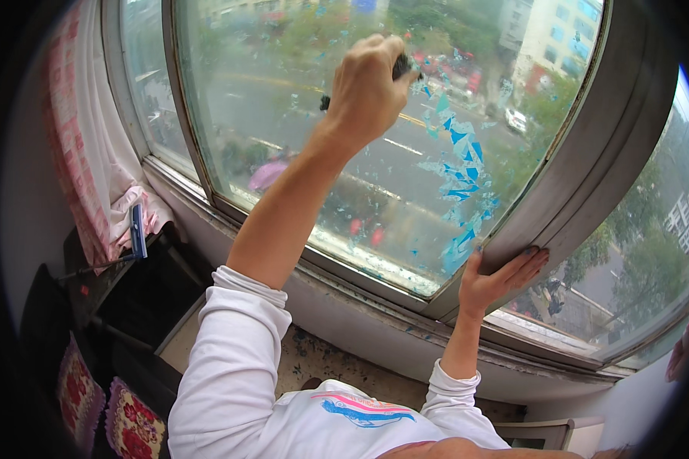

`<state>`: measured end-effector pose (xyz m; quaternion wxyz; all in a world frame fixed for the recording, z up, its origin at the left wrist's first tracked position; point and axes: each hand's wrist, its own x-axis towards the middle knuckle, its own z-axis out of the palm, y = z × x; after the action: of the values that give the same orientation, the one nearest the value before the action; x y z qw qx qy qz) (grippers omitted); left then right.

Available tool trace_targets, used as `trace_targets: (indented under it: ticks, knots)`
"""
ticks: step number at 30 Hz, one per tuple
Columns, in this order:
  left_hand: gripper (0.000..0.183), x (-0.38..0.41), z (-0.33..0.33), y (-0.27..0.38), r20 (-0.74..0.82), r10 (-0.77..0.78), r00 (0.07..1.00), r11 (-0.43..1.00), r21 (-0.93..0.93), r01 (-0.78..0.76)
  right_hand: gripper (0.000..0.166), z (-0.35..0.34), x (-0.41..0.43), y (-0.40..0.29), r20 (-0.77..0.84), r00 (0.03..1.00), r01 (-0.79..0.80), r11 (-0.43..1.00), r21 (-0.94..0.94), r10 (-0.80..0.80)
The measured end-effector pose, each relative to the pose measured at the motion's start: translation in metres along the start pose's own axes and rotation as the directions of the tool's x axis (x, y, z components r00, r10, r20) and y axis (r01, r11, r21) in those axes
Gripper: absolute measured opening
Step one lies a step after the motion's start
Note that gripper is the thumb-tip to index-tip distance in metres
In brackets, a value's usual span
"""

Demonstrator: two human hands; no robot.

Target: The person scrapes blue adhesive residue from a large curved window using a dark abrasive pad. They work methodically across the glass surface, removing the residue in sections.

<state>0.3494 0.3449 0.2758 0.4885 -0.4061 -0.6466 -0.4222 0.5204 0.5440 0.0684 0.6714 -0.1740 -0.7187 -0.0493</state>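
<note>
My left hand (373, 86) is raised against the upper part of a window pane (264, 126), gripping a black hand tool (402, 66). Most of that tool is hidden by the fingers, so its kind is unclear. Torn scraps of blue film (462, 166) cling to the glass in a band to its right, with cloudy residue around them. Lower down on the right, my right hand (488, 284) lies flat on the grey metal window frame (551, 212), thumb and fingers spread, holding nothing.
A blue-headed squeegee (138, 232) stands at the left by a pink-and-white curtain (97, 143). Below are a black chair (40, 298) and floral cushions (135, 421). Flakes litter the floor (316, 356) and windowsill (373, 318). A pale cabinet (580, 430) is at lower right.
</note>
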Motion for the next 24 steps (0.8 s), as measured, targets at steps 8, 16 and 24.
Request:
trace_targets:
  ticks: [8, 16, 24]
  knots:
    - [0.025, 0.006, 0.0, -0.002, -0.095, 0.057, 0.994, 0.995, 0.092, -0.048, 0.087, 0.002, 0.0, 0.002, -0.011, 1.0, 0.022, 1.0, -0.012, -0.022]
    - [0.023, -0.017, 0.013, 0.016, -0.008, 0.052, 0.999, 0.999, -0.004, -0.052, 0.085, 0.001, 0.001, 0.003, -0.011, 1.0, 0.023, 0.999, -0.028, -0.024]
    - [0.023, -0.043, 0.019, 0.019, 0.065, 0.019, 0.998, 0.998, -0.058, -0.015, 0.084, 0.001, 0.0, 0.003, -0.01, 1.0, 0.025, 0.999, -0.028, -0.025]
